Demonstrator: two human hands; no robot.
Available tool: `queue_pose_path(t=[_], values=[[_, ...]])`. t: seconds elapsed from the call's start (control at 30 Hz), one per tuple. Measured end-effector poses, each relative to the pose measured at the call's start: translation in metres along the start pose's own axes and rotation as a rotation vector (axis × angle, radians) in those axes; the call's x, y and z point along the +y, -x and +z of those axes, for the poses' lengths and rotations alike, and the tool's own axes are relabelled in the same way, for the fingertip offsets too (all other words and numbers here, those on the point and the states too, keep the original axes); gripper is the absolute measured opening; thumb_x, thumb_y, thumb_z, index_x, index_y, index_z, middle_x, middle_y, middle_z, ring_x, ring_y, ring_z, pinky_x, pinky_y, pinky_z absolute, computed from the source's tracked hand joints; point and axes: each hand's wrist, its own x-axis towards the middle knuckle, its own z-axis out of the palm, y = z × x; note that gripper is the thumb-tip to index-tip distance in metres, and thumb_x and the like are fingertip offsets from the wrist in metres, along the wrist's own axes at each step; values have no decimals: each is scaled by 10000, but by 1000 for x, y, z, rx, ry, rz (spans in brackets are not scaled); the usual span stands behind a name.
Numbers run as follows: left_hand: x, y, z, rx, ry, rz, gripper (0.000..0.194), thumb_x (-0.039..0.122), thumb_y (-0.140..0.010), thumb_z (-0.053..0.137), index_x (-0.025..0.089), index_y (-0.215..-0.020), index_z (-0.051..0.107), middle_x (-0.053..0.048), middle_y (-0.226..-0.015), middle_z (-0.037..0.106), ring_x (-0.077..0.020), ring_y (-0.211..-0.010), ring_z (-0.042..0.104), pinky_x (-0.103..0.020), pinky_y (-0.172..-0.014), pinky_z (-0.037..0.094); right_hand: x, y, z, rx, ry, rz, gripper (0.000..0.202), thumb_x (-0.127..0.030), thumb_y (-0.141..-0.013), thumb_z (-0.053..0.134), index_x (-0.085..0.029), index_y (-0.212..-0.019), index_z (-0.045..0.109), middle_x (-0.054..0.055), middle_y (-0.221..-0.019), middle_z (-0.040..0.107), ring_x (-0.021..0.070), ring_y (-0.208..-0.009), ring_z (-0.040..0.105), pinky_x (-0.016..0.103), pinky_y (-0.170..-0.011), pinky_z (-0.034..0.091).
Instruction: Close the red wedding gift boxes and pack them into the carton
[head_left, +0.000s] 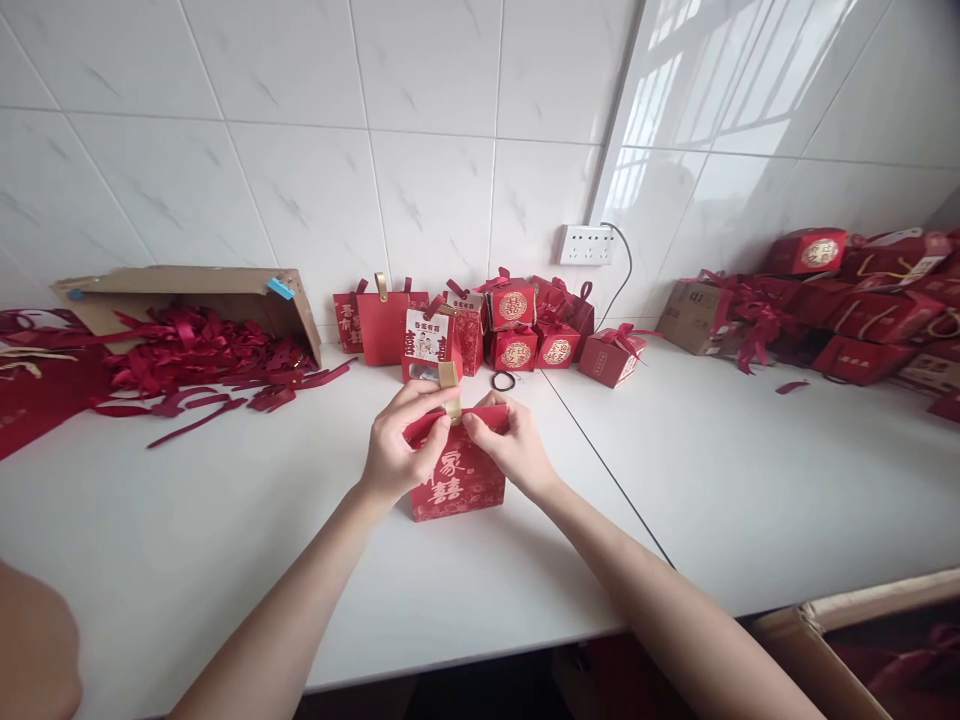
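Observation:
A red gift box (pixel 469 480) with pale Chinese characters stands upright on the white table in front of me. At its top edge is a gold strap (pixel 454 408). My left hand (pixel 401 440) pinches the box's top edge at the left of the strap, thumb in front and fingers along and behind it. From the other side my right hand (pixel 514 435) grips the same edge, its thumb close to the strap's base. Both hands are closed on the box; some fingertips are hidden behind it.
Behind it stand several red gift boxes (pixel 514 310) near the tiled wall. On the left, a cardboard box (pixel 187 280) spills red ribbons (pixel 195 345). More red boxes (pixel 862 310) are piled at right. A power strip (pixel 587 245) hangs on the wall; an open carton (pixel 810 620) sits at lower right.

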Motion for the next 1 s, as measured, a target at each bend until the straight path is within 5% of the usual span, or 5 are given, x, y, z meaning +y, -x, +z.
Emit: queue_pose_path(t=[0.43,0.6,0.73,0.87,1.0], values=[[-3,1,2,4,27,-122,262,213,-843,537,180,-1064,673,-54,-988,662,-161,-896,641,-260,-797,542,9,-4,0,-7,-32,17,362,-455,-752,583,-201,-614,365,-55,-579,376,82,-531,345,217,-481,302],[-8,5,2,-3,191,-248,489,265,-832,568,213,-1311,485,-75,-1058,670,-174,-870,655,-311,-806,545,9,-5,-5,-46,-126,93,382,-507,-728,633,-190,-650,435,-41,-618,460,103,-561,437,234,-525,366],[-19,10,7,-35,441,-384,639,365,-833,567,245,-1400,297,-92,-1109,636,-183,-890,654,-321,-785,547,7,-13,-15,126,-275,142,393,-544,-693,671,-178,-738,536,-21,-670,539,134,-622,516,267,-607,438],[-24,12,13,-107,538,-462,606,401,-785,630,228,-1311,385,-125,-1210,582,-236,-1041,619,-349,-848,535,10,-22,-29,257,-358,81,416,-578,-719,642,-192,-863,586,0,-795,609,153,-707,557,285,-684,473],[-19,12,15,-196,607,-493,493,401,-785,630,205,-1210,475,-122,-1113,640,-249,-965,646,-360,-799,555,12,-23,-36,264,-284,52,418,-618,-763,574,-201,-783,554,-5,-750,585,158,-676,540,284,-641,461]])
